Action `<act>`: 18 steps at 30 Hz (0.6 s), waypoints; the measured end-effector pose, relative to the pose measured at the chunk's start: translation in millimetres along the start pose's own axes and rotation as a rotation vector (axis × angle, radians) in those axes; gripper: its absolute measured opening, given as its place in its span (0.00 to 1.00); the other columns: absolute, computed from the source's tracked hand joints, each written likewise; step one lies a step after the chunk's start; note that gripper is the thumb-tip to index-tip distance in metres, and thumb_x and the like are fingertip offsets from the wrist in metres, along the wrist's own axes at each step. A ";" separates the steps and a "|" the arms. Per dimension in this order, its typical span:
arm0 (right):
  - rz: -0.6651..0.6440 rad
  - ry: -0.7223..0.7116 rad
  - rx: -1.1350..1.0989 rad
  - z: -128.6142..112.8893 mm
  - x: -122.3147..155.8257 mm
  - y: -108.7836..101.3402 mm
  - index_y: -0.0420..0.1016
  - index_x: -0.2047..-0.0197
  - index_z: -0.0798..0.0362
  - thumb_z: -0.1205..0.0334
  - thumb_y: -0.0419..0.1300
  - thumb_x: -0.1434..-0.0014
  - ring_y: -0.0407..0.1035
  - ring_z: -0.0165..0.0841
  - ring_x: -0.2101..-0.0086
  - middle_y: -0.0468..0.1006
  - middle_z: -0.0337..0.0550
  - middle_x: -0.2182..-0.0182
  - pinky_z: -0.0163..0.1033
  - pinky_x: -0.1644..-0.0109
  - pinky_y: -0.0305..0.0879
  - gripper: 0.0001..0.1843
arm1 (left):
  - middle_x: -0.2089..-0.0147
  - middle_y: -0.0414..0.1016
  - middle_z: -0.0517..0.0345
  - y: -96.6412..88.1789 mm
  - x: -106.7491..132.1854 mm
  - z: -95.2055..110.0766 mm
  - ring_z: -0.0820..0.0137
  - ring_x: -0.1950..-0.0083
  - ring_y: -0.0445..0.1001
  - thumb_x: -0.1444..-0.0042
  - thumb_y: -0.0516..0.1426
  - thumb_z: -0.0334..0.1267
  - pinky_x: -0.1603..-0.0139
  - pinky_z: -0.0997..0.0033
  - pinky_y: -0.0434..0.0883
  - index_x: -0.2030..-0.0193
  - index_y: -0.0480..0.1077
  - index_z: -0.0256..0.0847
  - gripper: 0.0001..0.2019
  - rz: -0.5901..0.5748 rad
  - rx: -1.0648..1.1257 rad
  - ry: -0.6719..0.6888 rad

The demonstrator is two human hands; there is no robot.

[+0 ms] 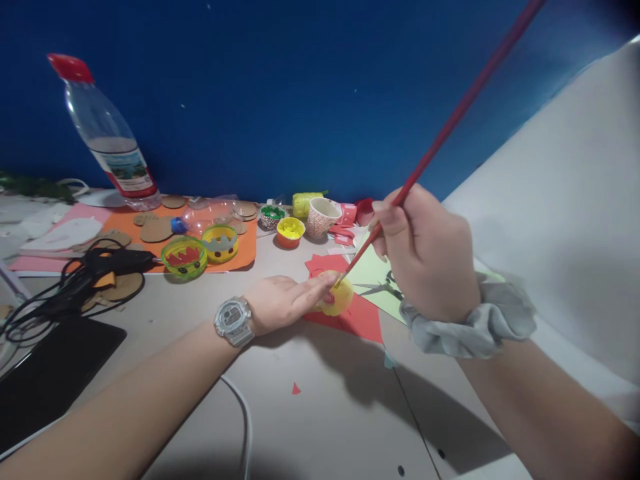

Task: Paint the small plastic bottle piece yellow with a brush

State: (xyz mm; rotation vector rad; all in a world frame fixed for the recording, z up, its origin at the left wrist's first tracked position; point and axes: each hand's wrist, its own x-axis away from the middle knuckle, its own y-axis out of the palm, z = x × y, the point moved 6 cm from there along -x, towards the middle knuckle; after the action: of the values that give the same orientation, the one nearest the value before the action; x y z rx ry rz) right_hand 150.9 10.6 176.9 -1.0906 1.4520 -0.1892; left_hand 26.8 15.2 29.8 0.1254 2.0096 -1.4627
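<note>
Toward the left edge of the worktop [275, 433], near the front corner, lies one flat black device [55, 380], with one black glue gun [125, 259] and its tangled cable beyond it. By the back edge stands one tall bottle [115, 147] with a red cap. Next comes one orange sheet [247, 248], carrying one clear bottle [210, 217] on its side, blue-capped. At that sheet's front edge sit two shallow yellow-green containers [185, 260], one with a red zigzag shape, the other with a grey one, both dark-spotted. Further along the back edge are one green paint pot [273, 215], one yellow paint pot [290, 230] and one speckled white cup [324, 213].

Mid-worktop, the person's left hand [283, 303] has its fingers nearly straight and close together, holding one yellow disc [343, 300] by its left side. The disc is round and smooth-looking, over one red sheet [363, 323]. To its right lie one pair of scissors [384, 288] and one pale green sheet [371, 265]. The right hand [425, 247] is closed in a pinch round one red-handled brush [450, 127], its tip against the disc
</note>
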 end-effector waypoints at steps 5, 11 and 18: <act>0.080 0.029 -0.024 4.3 -0.3 -7.4 0.63 0.68 0.50 0.56 0.49 0.34 0.56 0.23 0.85 0.64 0.32 0.84 0.33 0.79 0.54 0.12 | 0.54 0.79 0.42 2.4 3.8 -0.7 0.69 0.73 0.75 0.39 0.46 0.25 0.71 0.70 0.69 0.32 0.22 0.28 0.37 0.044 0.029 0.018; 0.120 0.090 -0.140 25.0 4.3 -7.3 0.63 0.71 0.51 0.56 0.51 0.35 0.56 0.21 0.86 0.64 0.31 0.86 0.32 0.81 0.54 0.13 | 0.57 0.80 0.44 -3.4 2.1 0.5 0.70 0.74 0.75 0.38 0.46 0.26 0.72 0.72 0.68 0.31 0.25 0.28 0.36 0.079 0.037 0.044; 0.257 0.176 -0.267 43.5 9.7 -15.3 0.63 0.72 0.51 0.52 0.49 0.35 0.56 0.22 0.87 0.63 0.32 0.86 0.32 0.84 0.52 0.16 | 0.56 0.79 0.43 -6.3 1.5 0.2 0.69 0.72 0.76 0.38 0.46 0.26 0.71 0.71 0.69 0.31 0.28 0.27 0.34 0.090 0.049 0.062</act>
State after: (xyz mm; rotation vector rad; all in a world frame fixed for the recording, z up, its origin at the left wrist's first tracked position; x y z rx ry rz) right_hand 197.2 16.3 170.2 -1.1078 1.7985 0.0970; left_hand 22.9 12.2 34.2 0.2815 1.9910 -1.4677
